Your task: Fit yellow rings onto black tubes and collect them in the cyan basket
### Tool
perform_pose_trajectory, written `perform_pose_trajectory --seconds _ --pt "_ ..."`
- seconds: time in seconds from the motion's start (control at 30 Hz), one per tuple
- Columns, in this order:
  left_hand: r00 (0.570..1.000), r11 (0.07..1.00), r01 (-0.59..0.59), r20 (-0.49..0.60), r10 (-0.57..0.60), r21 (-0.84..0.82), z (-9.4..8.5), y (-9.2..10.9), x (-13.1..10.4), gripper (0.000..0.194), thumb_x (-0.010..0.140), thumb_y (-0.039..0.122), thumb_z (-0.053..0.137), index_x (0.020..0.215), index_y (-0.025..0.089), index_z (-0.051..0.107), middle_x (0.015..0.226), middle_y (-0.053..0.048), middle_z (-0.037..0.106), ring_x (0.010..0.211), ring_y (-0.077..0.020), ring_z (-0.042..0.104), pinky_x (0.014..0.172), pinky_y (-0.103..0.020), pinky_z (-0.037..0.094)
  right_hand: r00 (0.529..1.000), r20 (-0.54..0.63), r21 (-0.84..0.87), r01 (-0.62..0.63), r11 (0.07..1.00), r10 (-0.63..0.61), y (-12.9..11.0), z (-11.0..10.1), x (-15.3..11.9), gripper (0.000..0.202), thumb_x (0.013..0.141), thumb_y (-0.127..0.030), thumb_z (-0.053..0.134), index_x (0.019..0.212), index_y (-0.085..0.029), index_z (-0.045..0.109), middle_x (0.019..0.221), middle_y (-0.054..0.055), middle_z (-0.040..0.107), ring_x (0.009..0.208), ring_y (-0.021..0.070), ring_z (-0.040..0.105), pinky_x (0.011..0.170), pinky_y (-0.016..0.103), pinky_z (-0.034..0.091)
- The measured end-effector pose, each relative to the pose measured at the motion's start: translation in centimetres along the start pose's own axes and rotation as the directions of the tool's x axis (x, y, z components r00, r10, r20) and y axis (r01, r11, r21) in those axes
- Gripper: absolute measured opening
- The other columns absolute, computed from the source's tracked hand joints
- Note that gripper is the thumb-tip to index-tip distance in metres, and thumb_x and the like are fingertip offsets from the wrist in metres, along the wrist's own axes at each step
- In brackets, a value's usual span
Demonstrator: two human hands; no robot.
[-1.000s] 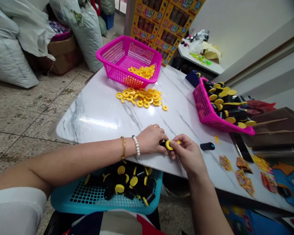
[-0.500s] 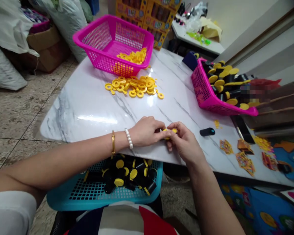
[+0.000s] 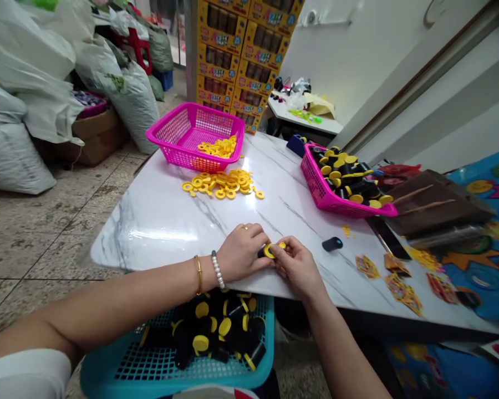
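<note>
My left hand (image 3: 243,252), with a pearl bracelet and a gold bangle at the wrist, is closed round a black cylinder (image 3: 261,252) over the table's front edge. My right hand (image 3: 296,265) pinches a yellow ring piece (image 3: 269,251) at the cylinder's end, its fingertips close to those of the left. Beyond the hands, a pile of yellow ring pieces (image 3: 220,184) lies on the white marbled table (image 3: 149,221). Below the edge, a teal basket (image 3: 261,374) holds black cylinders with yellow ends.
A pink basket (image 3: 195,160) with yellow pieces stands behind the pile. Another pink basket (image 3: 328,199), full of black and yellow cylinders, is at the right. A loose black cylinder (image 3: 332,244), a phone (image 3: 388,238) and small orange packets (image 3: 403,293) lie nearer.
The camera view has tilted up, so the table and baskets appear lower or smaller. The black cylinder now shows in my left hand, with the yellow ring piece against its end.
</note>
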State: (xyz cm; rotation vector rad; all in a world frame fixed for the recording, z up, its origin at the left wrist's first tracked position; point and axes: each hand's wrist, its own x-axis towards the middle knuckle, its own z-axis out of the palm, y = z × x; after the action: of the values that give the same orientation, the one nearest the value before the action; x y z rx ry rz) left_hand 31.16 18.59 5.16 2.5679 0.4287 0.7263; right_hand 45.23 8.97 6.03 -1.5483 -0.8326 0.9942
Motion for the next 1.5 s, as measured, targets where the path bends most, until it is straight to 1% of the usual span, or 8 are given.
perform_pose_trajectory --seconds 0.27,0.57,0.77,0.9,1.1,1.3,1.4,1.5 --pt "0.994 0.999 0.030 0.105 -0.029 -0.012 0.2 0.3 0.0 0.026 0.087 0.034 0.054 0.107 0.019 0.060 0.105 -0.006 0.061 0.095 -0.0220 0.054 0.081 -0.036 0.038 0.998 0.044 -0.122 -0.047 0.991 0.053 0.2 -0.7 -0.1 0.035 0.074 -0.048 0.070 0.080 -0.021 0.048 0.045 -0.009 0.050 0.036 0.0075 0.040 0.035 0.018 0.029" --pt "0.992 0.988 0.050 0.122 -0.033 -0.144 -0.2 -0.5 0.1 0.023 0.083 0.034 0.061 0.103 0.023 0.063 0.099 -0.003 0.066 0.092 -0.0210 0.057 0.080 -0.033 0.038 0.979 0.166 0.152 -0.142 0.978 0.117 -0.7 -3.1 -0.2 0.028 0.073 -0.039 0.071 0.087 -0.015 0.065 0.073 0.003 0.065 0.059 0.0104 0.059 0.049 0.020 0.046" --pt "0.986 0.989 0.059 0.165 -0.036 -0.136 0.1 -0.8 0.1 0.025 0.084 0.037 0.061 0.102 0.021 0.064 0.099 -0.004 0.065 0.092 -0.0216 0.055 0.080 -0.034 0.037 0.881 0.392 -0.101 -0.245 0.964 0.265 -1.9 -2.5 2.6 0.032 0.071 -0.041 0.073 0.084 -0.021 0.052 0.046 -0.011 0.045 0.030 0.0044 0.032 0.028 0.014 0.022" --pt "0.985 0.996 0.053 0.165 -0.040 -0.078 0.3 -1.2 0.4 0.030 0.084 0.045 0.060 0.100 0.021 0.064 0.096 -0.004 0.064 0.091 -0.0223 0.053 0.080 -0.036 0.036 0.853 0.437 -0.271 -0.177 0.946 0.285 -1.7 -2.2 3.4 0.033 0.077 -0.045 0.067 0.086 -0.022 0.045 0.043 -0.012 0.045 0.029 0.0058 0.034 0.030 0.014 0.022" --pt "0.986 0.996 0.077 0.143 -0.083 0.043 0.4 0.0 -0.2 0.033 0.082 0.048 0.060 0.091 0.016 0.061 0.088 -0.006 0.061 0.085 -0.0221 0.055 0.077 -0.035 0.039 0.951 0.307 -0.479 0.132 0.868 0.025 -1.9 -0.6 -0.2 0.030 0.083 -0.045 0.057 0.098 -0.024 0.042 0.058 -0.007 0.052 0.047 0.0126 0.052 0.044 0.021 0.038" --pt "0.918 0.978 -0.207 0.346 0.196 -0.006 -4.7 -1.1 -1.8 0.037 0.072 0.053 0.068 0.089 0.021 0.065 0.089 -0.004 0.064 0.084 -0.0211 0.057 0.078 -0.034 0.041 0.942 0.291 -0.661 0.326 0.676 -0.171 0.2 2.1 -7.1 0.016 0.087 -0.036 0.050 0.084 -0.023 0.044 0.055 -0.006 0.047 0.047 0.0118 0.045 0.047 0.022 0.032" --pt "0.995 0.974 0.009 0.091 -0.030 0.225 -7.5 -4.3 -0.5 0.033 0.080 0.048 0.063 0.096 0.019 0.066 0.097 -0.008 0.064 0.092 -0.0235 0.056 0.084 -0.037 0.041 0.942 0.314 -0.667 0.307 0.679 -0.118 2.1 3.5 -9.1 0.015 0.086 -0.036 0.053 0.086 -0.022 0.049 0.054 -0.006 0.049 0.047 0.0124 0.048 0.047 0.022 0.034" --pt "0.976 0.876 0.218 -0.098 -0.195 0.431 -7.8 -7.9 1.7 0.027 0.080 0.038 0.065 0.095 0.016 0.067 0.099 -0.011 0.063 0.096 -0.0272 0.055 0.084 -0.040 0.042 0.936 0.321 -0.688 0.335 0.643 -0.144 2.9 4.4 -9.4 0.025 0.078 -0.035 0.066 0.097 -0.022 0.056 0.056 -0.006 0.054 0.050 0.0139 0.053 0.050 0.023 0.037"
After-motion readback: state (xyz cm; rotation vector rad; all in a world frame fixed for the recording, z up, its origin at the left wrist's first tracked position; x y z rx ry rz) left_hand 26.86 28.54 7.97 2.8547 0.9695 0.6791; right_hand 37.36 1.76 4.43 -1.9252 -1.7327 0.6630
